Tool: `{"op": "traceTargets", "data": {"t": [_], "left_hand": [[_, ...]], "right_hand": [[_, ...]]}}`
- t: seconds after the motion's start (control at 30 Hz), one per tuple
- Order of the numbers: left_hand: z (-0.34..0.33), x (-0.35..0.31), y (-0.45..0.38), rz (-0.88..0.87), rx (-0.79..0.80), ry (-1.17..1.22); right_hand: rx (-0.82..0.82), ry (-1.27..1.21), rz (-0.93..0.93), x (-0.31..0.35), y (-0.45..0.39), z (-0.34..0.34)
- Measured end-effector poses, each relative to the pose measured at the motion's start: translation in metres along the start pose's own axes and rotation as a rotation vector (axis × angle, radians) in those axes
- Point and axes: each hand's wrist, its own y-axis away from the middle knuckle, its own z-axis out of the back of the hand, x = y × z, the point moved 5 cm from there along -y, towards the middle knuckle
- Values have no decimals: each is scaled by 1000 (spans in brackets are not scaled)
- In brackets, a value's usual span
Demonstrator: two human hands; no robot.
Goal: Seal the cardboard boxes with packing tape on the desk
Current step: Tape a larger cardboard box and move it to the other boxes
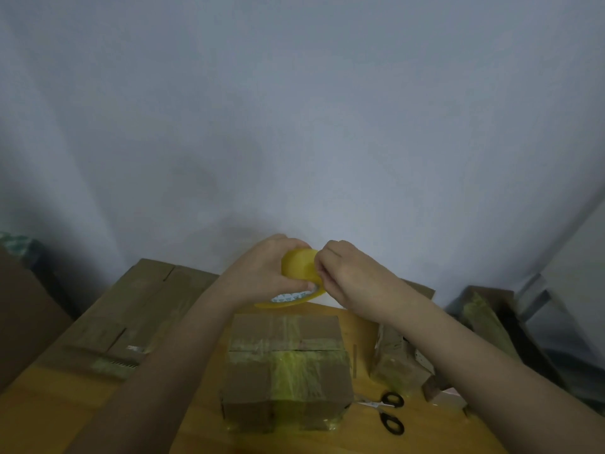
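Head view. I see both hands raised above the desk, meeting at a yellow tape roll (299,267) just past centre frame. Left hand (262,270) wraps the roll from its 9 o'clock side, fingers curled round the rim, thumb near the core. Right hand (347,276) sits at the roll's 3 o'clock, fingertips bunched and pinching at the roll's outer edge; whether a loose tape end is between them I cannot tell, too blurred. The roll's white printed core shows at its 6 o'clock.

The cardboard box (286,371) stands on the wooden desk (49,404) at 6 o'clock of the hands, flaps closed, with yellowish tape strips crossing on its top and running down the near face. Black-handled scissors (389,412) lie on the desk just beside the box's near right corner, at its 4 o'clock. A second, crumpled taped box (397,358) sits at 3 o'clock of the main box, partly under the right forearm. Flattened cardboard (137,306) lies at 10 o'clock of the box, along the desk's far left. Grey wall (294,109) fills the upper frame.
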Motion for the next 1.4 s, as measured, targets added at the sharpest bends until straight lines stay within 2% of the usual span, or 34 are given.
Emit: {"op": "traceTargets", "data": {"t": [0.07, 0.2, 0.37, 0.6, 0.7, 0.87, 1.03, 1.2, 1.4], "left_hand": [[-1, 1, 0, 14, 13, -3], [-3, 5, 3, 61, 64, 62], [-2, 5, 8, 89, 100, 240], [-1, 0, 5, 45, 114, 179], [-3, 0, 5, 42, 149, 151], [-8, 2, 8, 98, 213, 301], [-11, 3, 14, 129, 270, 334], [-9, 1, 17, 124, 311, 438], [-7, 0, 21, 118, 313, 406]], "right_hand": [[68, 3, 2, -1, 0, -7], [229, -180, -20, -7, 2, -9], [229, -355, -99, -9, 4, -10], [230, -466, -187, -15, -5, -11], [251, -486, -168, -13, -5, -9], [259, -488, -124, -10, -1, -5], [269, -662, -227, -10, 9, -4], [210, -838, -294, -8, 12, -5], [194, -876, -301, -7, 14, -10]]}}
